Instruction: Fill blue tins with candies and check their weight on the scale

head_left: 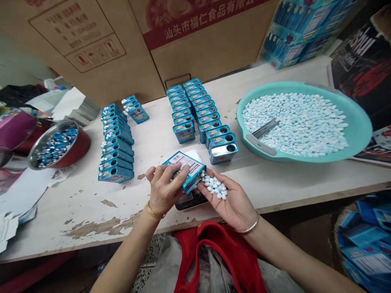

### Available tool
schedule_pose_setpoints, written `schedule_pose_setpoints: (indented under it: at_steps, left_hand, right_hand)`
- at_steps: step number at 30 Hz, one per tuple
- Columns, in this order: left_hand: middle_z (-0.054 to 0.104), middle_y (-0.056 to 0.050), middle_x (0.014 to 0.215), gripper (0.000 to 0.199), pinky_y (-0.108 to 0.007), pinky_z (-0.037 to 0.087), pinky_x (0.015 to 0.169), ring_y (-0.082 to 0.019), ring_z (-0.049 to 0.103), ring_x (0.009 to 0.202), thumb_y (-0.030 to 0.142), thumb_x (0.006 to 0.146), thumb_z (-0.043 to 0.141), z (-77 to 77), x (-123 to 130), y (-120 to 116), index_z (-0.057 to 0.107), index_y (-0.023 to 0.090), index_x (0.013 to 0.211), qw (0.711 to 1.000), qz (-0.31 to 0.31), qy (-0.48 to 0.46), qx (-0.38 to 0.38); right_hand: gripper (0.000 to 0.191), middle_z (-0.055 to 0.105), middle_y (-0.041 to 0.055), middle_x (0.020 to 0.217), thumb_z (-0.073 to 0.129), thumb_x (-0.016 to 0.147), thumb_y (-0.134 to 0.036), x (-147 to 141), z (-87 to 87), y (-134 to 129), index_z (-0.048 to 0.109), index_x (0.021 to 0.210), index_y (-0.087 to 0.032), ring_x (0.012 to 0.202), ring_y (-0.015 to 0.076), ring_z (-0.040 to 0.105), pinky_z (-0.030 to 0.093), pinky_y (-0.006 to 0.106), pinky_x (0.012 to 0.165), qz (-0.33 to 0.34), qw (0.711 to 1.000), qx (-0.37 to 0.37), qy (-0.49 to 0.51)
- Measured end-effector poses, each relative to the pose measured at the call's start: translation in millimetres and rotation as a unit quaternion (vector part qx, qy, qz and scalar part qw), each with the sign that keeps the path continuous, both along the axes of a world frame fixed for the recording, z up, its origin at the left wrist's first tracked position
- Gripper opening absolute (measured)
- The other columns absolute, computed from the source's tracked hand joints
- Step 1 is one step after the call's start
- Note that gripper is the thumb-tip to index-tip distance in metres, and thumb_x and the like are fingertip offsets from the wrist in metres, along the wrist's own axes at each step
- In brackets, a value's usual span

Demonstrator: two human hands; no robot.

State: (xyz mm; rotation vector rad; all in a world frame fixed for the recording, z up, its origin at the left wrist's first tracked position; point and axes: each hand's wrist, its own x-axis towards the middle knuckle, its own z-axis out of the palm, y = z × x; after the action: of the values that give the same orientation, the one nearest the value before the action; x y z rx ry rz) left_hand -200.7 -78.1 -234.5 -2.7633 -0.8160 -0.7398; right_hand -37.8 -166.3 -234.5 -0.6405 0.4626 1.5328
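My left hand (166,185) grips a blue tin (191,171), tilted so that its opening faces my right hand. Cupped palm up, my right hand (233,201) holds a small heap of pale blue and white candies (217,187) against the tin's mouth. Beneath the tin is a black scale (191,201), partly hidden. Two rows of blue tins (185,132) stand beyond my hands, the nearest one with a shiny silver top (224,153). At the right, a turquoise basin (357,126) holds many of the same candies, with a metal scoop (265,128) lying in them.
More tins (116,174) stand at the left, some with candies at their openings. Beside them is a metal bowl (82,142) of small blue and silver pieces. Cardboard boxes (207,53) line the back; wrapped blue packs (287,53) stand back right. A basket of blue packaging (366,252) sits lower right.
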Motion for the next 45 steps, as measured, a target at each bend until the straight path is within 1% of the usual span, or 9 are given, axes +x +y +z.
schedule_pose_setpoints:
  at_steps: [6, 13, 17, 21, 26, 32, 37, 39, 45]
  left_hand:
    - [0.064, -0.006, 0.105, 0.035, -0.04, 0.03, 0.081, -0.021, 0.052, 0.087, 0.026, 0.08, 0.06, -13.5, 1.5, 0.0, 0.057, 0.028, 0.115, 0.999, 0.012, -0.024, -0.039]
    - [0.058, -0.004, 0.1, 0.04, -0.031, 0.043, 0.08, -0.017, 0.056, 0.09, 0.03, 0.078, 0.067, -28.6, 14.6, 31.1, 0.048, 0.023, 0.112, 0.952, 0.031, -0.205, -0.224]
    - [0.054, -0.005, 0.105, 0.052, -0.028, 0.046, 0.08, -0.016, 0.056, 0.093, 0.032, 0.074, 0.071, -42.2, 29.6, 81.0, 0.043, 0.021, 0.116, 0.944, 0.02, -0.259, -0.204]
    - [0.053, -0.007, 0.107, 0.047, -0.031, 0.045, 0.082, -0.018, 0.054, 0.096, 0.036, 0.076, 0.068, -53.9, 44.5, 119.0, 0.047, 0.021, 0.115, 0.961, -0.032, -0.208, -0.178]
    - [0.051, -0.011, 0.114, 0.046, -0.042, 0.035, 0.089, -0.028, 0.046, 0.106, 0.049, 0.069, 0.071, -61.3, 47.5, 123.9, 0.061, 0.023, 0.106, 0.989, 0.087, -0.096, -0.071]
    - [0.051, -0.013, 0.119, 0.061, -0.039, 0.034, 0.094, -0.026, 0.046, 0.112, 0.053, 0.076, 0.062, -39.8, 27.3, 150.9, 0.046, 0.018, 0.124, 0.989, 0.091, -0.099, -0.067]
    - [0.047, -0.015, 0.127, 0.043, -0.041, 0.034, 0.093, -0.029, 0.042, 0.116, 0.037, 0.086, 0.05, -8.2, -1.5, 247.1, 0.046, 0.018, 0.124, 0.939, 0.343, 0.004, -0.037]
    - [0.044, -0.015, 0.131, 0.043, -0.043, 0.034, 0.093, -0.032, 0.039, 0.118, 0.035, 0.083, 0.054, -2.2, -11.8, 282.0, 0.05, 0.02, 0.122, 0.917, 0.388, 0.078, -0.046]
    - [0.042, -0.012, 0.134, 0.026, -0.048, 0.029, 0.097, -0.033, 0.032, 0.125, 0.028, 0.079, 0.057, -0.1, -19.3, 326.3, 0.062, 0.021, 0.103, 0.926, 0.328, 0.172, -0.066]
  right_hand:
    - [0.017, 0.074, 0.0057, 0.086, 0.051, 0.084, -0.01, 0.8, -3.1, 1.7, 0.066, 0.09, -0.011, 0.085, 0.0142, 0.069, 0.057, 0.03, 0.084, -0.003, 1.0, -0.012, 0.003]
    - [0.019, 0.073, 0.0146, 0.09, 0.05, 0.085, -0.013, 6.3, -4.9, -0.3, 0.065, 0.094, -0.005, 0.094, 0.0215, 0.069, 0.056, 0.03, 0.086, 0.018, 0.999, -0.01, -0.04]
    - [0.018, 0.072, 0.016, 0.093, 0.05, 0.085, -0.012, 10.0, -11.0, -1.4, 0.065, 0.093, -0.004, 0.1, 0.0255, 0.066, 0.056, 0.031, 0.087, 0.009, 0.999, -0.031, -0.04]
    - [0.019, 0.071, 0.019, 0.095, 0.049, 0.085, -0.009, 16.0, -22.6, -3.5, 0.064, 0.094, -0.003, 0.1, 0.0274, 0.066, 0.057, 0.031, 0.085, -0.006, 0.998, -0.054, -0.039]
    - [0.019, 0.071, 0.021, 0.094, 0.048, 0.085, -0.007, 26.8, -41.7, -2.6, 0.063, 0.095, -0.001, 0.096, 0.0269, 0.068, 0.058, 0.031, 0.082, -0.024, 0.995, -0.088, -0.043]
    - [0.018, 0.071, 0.0204, 0.095, 0.048, 0.083, -0.004, 31.3, -59.4, 5.1, 0.065, 0.09, -0.002, 0.094, 0.0263, 0.069, 0.059, 0.032, 0.081, -0.024, 0.994, -0.109, -0.021]
    - [0.019, 0.072, 0.0183, 0.097, 0.048, 0.083, -0.003, 26.5, -68.8, 11.1, 0.066, 0.091, -0.005, 0.098, 0.0261, 0.067, 0.058, 0.035, 0.083, -0.022, 0.994, -0.107, 0.003]
    - [0.019, 0.071, 0.0183, 0.099, 0.049, 0.083, -0.003, 24.4, -71.3, 13.3, 0.065, 0.094, -0.005, 0.099, 0.0258, 0.066, 0.058, 0.035, 0.084, -0.015, 0.994, -0.11, 0.01]
    - [0.018, 0.072, 0.02, 0.095, 0.05, 0.082, -0.003, 21.5, -70.2, 26.4, 0.065, 0.092, -0.003, 0.096, 0.027, 0.068, 0.059, 0.035, 0.082, -0.02, 0.993, -0.113, -0.002]
